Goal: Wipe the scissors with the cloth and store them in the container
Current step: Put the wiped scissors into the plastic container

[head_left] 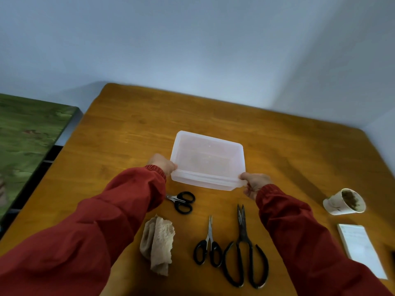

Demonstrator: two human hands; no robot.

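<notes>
While left grip (163, 164), right grip (254, 183) hold container (207, 159)

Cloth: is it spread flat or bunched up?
Bunched up: the cloth lies folded over itself in a rumpled heap on the table.

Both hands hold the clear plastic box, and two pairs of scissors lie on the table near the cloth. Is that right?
Not quite: the head view shows three pairs, not two: small scissors, slim scissors and large scissors. The left hand and right hand do hold the box, with the cloth nearby.
</notes>
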